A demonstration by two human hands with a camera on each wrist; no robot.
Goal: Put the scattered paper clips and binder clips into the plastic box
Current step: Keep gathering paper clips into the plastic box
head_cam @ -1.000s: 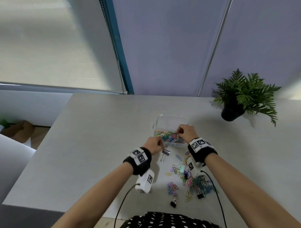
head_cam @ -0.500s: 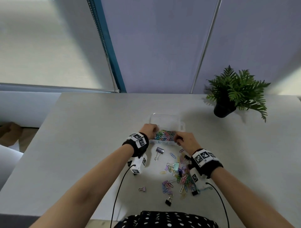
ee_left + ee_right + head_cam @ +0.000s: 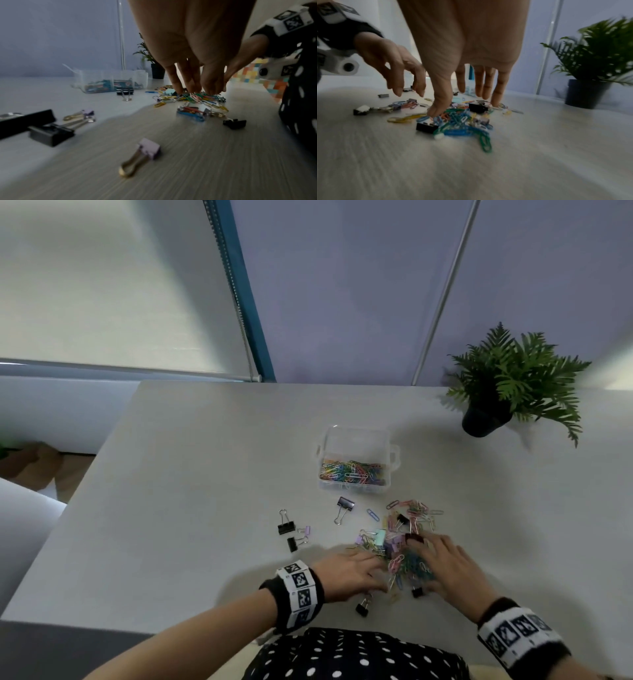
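The plastic box (image 3: 356,463) sits mid-table, already lined with coloured clips, and the loose heap of paper clips (image 3: 406,556) lies just nearer to us. Half a second ago both our hands were at the box; now they have dropped back onto the heap. Our left hand (image 3: 349,575) and right hand (image 3: 452,568) rest spread, fingers extended, gripping nothing yet (another scoop looks likely). Several binder clips (image 3: 289,530) lie apart, unclaimed.

You have one box (image 3: 356,446) at twelve o'clock, one plant (image 3: 513,385) at two, three binder clips (image 3: 291,532) grouped at nine, one more (image 3: 343,506) near the box, and a clip pile (image 3: 404,546) too tangled to count.
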